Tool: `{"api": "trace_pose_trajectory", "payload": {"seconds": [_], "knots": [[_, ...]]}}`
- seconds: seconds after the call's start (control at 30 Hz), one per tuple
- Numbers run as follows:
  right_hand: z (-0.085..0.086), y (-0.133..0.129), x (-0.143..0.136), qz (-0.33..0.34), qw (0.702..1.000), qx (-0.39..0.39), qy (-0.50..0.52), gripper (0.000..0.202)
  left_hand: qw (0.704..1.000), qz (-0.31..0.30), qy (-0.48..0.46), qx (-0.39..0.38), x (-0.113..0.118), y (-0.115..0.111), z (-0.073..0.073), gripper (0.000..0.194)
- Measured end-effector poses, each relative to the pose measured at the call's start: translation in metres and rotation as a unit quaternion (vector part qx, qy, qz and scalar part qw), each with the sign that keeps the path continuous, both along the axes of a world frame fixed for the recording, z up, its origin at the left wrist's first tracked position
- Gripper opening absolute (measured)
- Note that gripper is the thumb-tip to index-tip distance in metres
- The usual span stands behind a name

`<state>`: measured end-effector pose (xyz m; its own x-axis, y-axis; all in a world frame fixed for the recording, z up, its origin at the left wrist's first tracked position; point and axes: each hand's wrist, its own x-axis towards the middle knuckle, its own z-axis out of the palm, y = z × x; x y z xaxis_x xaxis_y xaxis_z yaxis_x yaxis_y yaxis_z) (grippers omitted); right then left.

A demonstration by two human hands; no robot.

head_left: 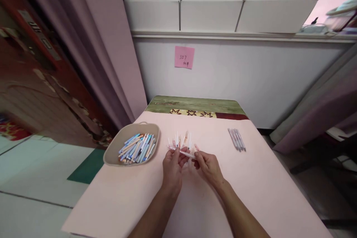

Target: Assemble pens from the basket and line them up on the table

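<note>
Both my hands meet over the middle of the table, holding a pale, whitish pen (186, 153) lengthwise between them. My left hand (173, 167) is closed around the pen's left part. The fingers of my right hand (206, 165) pinch its right end. Just beyond my fingers lie several loose pen parts (184, 139), white, pinkish and slim, partly hidden by my hands. On the right, several greyish-pink pens (237, 140) lie side by side in a neat row. A beige basket (111, 152) on the left holds a heap of blue, orange, white and lilac pens (138, 148).
A pale pink cover lies over the table (111, 200), whose green patterned far edge (195, 102) shows near the wall. A pink note (184, 57) is stuck on that wall. A wooden door (41, 63) and purple curtain (83, 44) stand at left.
</note>
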<state>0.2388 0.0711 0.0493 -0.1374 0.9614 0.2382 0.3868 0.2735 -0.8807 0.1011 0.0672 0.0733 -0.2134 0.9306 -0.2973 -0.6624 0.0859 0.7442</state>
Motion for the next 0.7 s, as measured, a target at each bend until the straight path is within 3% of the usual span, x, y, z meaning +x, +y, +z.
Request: {"api": "trace_pose_trajectory", "payload": {"seconds": [0.1, 0.57, 0.7], "knots": [[-0.0001, 0.0003, -0.0006, -0.004, 1.000, 0.025, 0.006, 0.025, 1.000, 0.003, 0.003, -0.001, 0.0000, 0.0003, -0.0003, 0.021], [0.0067, -0.0035, 0.0006, 0.000, 0.999, 0.011, -0.048, 0.030, 1.000, -0.002, 0.023, 0.009, -0.0020, -0.0006, -0.0045, 0.027], [0.0083, -0.0030, -0.0010, -0.018, 0.995, 0.075, -0.057, 0.020, 0.999, 0.019, 0.043, 0.003, -0.0042, 0.0003, -0.0062, 0.026]]}}
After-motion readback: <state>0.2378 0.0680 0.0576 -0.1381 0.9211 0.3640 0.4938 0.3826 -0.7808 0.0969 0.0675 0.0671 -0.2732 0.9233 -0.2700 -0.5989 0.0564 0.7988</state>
